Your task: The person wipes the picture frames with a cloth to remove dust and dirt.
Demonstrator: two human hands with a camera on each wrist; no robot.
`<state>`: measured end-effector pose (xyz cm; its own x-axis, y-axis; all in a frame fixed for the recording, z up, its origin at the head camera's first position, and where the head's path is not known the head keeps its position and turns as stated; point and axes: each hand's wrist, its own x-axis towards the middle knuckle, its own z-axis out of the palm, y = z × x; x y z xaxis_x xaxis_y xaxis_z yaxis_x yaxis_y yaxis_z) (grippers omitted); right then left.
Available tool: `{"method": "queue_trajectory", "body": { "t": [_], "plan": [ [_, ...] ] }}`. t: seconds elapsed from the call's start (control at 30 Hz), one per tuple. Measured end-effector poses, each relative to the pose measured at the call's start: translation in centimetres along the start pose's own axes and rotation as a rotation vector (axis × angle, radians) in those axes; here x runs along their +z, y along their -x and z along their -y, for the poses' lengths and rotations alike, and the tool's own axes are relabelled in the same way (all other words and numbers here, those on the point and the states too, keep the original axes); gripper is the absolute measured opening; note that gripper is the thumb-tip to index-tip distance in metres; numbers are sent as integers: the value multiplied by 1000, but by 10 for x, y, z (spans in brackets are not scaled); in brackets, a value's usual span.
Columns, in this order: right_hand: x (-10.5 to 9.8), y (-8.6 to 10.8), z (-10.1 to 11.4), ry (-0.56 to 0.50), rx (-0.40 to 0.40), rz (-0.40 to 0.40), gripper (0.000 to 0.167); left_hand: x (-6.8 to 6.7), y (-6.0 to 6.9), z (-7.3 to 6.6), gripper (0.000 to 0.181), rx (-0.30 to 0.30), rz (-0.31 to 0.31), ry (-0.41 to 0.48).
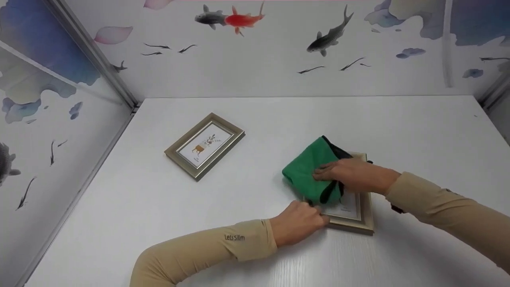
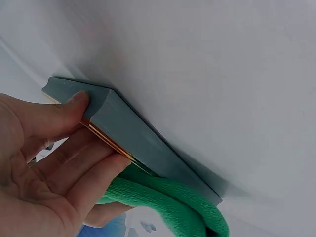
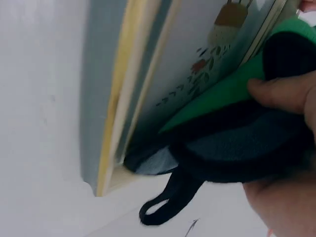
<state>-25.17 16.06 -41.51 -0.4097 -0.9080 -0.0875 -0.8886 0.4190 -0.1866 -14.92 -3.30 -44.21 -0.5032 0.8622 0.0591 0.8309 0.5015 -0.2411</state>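
Head, frame: gold frame (image 1: 367,211) on the counter (image 1: 191,215), left hand (image 1: 299,224) at its near-left corner
Head, cloth: green cloth (image 1: 308,169) over it, under right hand (image 1: 360,174)
Head, leftward: second frame (image 1: 205,145), apart
Left wrist, fingers: pinching gold frame's edge
Right wrist, fingers: gripping cloth folds

We see a folded green cloth (image 1: 306,167) with black edging, covering part of a pale-gold picture frame (image 1: 366,211). This frame lies face up on the table (image 1: 239,195).
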Motion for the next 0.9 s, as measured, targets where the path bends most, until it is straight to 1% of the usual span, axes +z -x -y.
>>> {"method": "queue_trajectory", "body": {
  "t": [0.07, 0.13, 0.27, 0.4, 0.53, 0.63, 0.7, 0.8, 0.9],
  "plan": [
    [-1, 3, 2, -56, -28, 31, 56, 0, 1, 1, 14, 3, 9, 8],
    [-2, 5, 4, -83, -40, 39, 57, 1, 1, 1, 15, 2, 9, 14],
    [-8, 12, 6, -89, -29, 5, 54, 2, 0, 1, 15, 4, 4, 16],
    [-22, 25, 6, -36, 32, -65, 57, 4, -2, 5, 13, -15, -2, 1],
    [-39, 46, 3, 26, 144, -168, 64, 8, -12, 14, 14, -67, -16, -9],
    [-47, 65, -1, 42, 224, -262, 66, 12, -23, 23, 14, -115, -26, 11],
    [-50, 79, -3, 49, 279, -324, 68, 13, -34, 28, 14, -142, -25, 27],
    [-51, 101, -5, 60, 356, -397, 73, 15, -55, 37, 15, -181, -4, 34],
    [-49, 119, -7, 71, 413, -433, 78, 15, -79, 46, 17, -208, 43, 46]
  ]
}}
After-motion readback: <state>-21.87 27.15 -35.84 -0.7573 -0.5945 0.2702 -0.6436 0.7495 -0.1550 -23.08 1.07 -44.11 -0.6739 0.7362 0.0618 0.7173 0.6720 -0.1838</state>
